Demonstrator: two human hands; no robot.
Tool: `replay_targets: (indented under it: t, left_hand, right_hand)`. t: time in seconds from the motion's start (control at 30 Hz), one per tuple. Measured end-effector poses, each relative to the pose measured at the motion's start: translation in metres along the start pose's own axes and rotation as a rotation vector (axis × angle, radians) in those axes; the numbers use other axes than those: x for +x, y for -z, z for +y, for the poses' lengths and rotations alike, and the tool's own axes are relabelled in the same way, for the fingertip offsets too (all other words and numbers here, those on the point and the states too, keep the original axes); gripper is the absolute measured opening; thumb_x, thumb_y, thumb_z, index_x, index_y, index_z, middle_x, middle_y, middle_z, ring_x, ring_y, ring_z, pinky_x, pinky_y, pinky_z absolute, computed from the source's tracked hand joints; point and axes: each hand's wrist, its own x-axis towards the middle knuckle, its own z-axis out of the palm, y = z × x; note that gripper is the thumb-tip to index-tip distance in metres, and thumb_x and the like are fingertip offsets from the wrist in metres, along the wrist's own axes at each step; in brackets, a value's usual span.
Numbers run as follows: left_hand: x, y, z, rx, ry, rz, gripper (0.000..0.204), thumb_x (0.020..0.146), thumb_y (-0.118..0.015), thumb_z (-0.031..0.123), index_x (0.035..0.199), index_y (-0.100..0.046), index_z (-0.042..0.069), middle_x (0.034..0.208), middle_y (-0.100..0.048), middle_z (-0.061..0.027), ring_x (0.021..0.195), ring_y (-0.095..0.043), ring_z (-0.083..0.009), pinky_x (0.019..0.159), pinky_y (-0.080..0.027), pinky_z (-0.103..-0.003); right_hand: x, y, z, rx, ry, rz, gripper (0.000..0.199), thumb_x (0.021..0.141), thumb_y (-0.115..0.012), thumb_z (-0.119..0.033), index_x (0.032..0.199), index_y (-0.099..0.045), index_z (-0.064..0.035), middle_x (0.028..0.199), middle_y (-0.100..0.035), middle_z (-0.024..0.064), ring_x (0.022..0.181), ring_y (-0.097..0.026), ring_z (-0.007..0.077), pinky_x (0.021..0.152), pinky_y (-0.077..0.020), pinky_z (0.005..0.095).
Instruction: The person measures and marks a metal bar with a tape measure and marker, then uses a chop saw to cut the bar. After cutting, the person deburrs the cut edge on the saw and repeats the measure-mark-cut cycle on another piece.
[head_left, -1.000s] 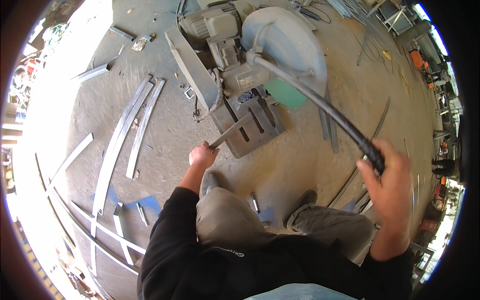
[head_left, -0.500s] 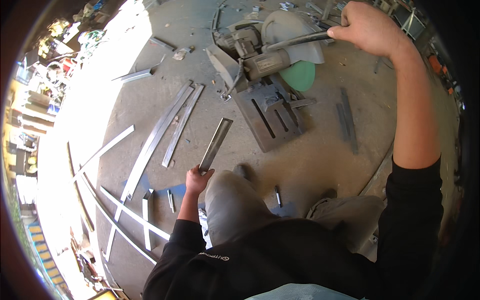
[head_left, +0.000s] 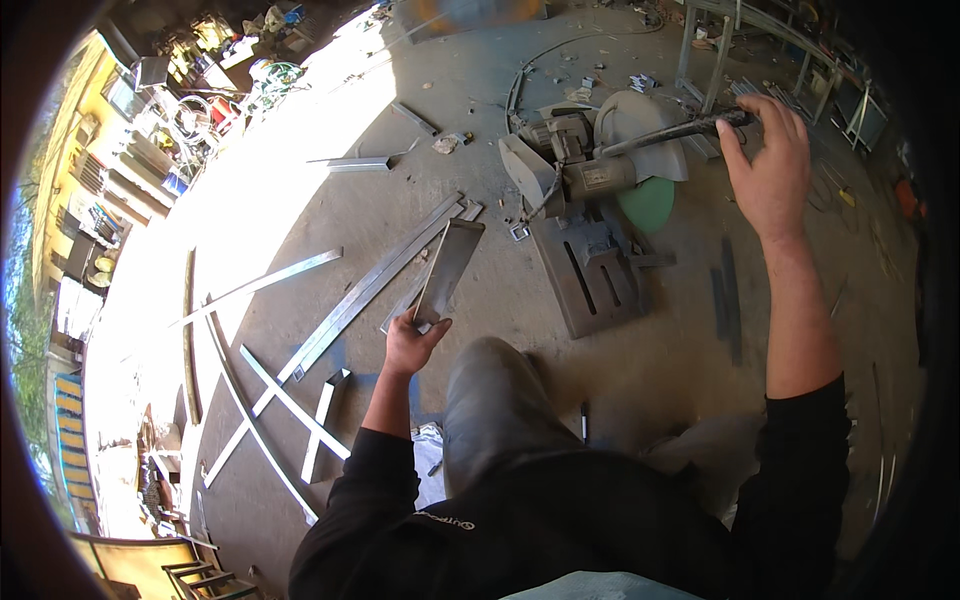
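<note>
My left hand (head_left: 412, 342) is closed around the lower end of a short rectangular steel tube (head_left: 452, 268), which tilts upward in front of my left knee. My right hand (head_left: 778, 165) is at the tip of the handle (head_left: 690, 128) of a cut-off saw (head_left: 600, 178). Its thumb and fingers are spread apart around the grip end, not wrapped on it. A green disc (head_left: 648, 205) shows below the saw's grey guard. The slotted metal base (head_left: 585, 290) rests on the floor to the right of the tube.
Long steel tubes (head_left: 375, 285) lie across the floor on the left, with several more crossing nearer me. Two dark flat bars (head_left: 732, 300) lie right of the saw. A marker (head_left: 585, 422) is between my legs. A metal frame (head_left: 690, 50) stands at the far right.
My right hand has loosened from a fist on the saw handle to spread fingers. The steel tube in my left hand has turned, showing a broader side. The whole view has shifted.
</note>
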Motion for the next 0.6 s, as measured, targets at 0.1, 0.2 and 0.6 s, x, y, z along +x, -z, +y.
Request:
replay_targets:
  t: [0.1,0.2,0.6]
  left_hand:
    - [0.007,0.0,0.031,-0.136,-0.008,-0.006,0.023,0.087,-0.085,0.021,0.087,-0.072,0.002,0.073,-0.071,-0.0042,0.063,-0.065,-0.0108,0.061,-0.053,-0.031]
    - [0.018,-0.012,0.081,-0.328,0.004,-0.046,0.024,0.09,-0.085,0.019,0.087,-0.067,0.003,0.074,-0.067,-0.0009,0.061,-0.063,-0.0101,0.056,-0.051,-0.026]
    - [-0.029,-0.145,0.222,-1.108,0.041,-0.35,0.008,0.102,-0.064,0.009,0.101,-0.058,0.003,0.078,-0.061,-0.006,0.07,-0.061,-0.0177,0.067,-0.052,-0.034]
  right_hand:
    - [-0.077,0.029,-0.045,0.387,-0.188,-0.169,0.027,0.085,-0.081,-0.009,0.106,-0.067,-0.0017,0.106,-0.069,0.014,0.102,-0.064,0.0351,0.09,-0.0505,0.0435]
    - [-0.138,0.035,-0.082,0.749,-0.466,-0.574,0.027,0.09,-0.081,-0.017,0.107,-0.069,-0.0014,0.105,-0.07,0.0126,0.096,-0.068,0.026,0.085,-0.0535,0.0372]
    - [-0.235,0.027,-0.116,1.377,-0.844,-0.85,0.031,0.106,-0.064,-0.025,0.122,-0.068,0.0008,0.111,-0.074,0.0091,0.104,-0.067,0.0141,0.089,-0.0533,0.0322]
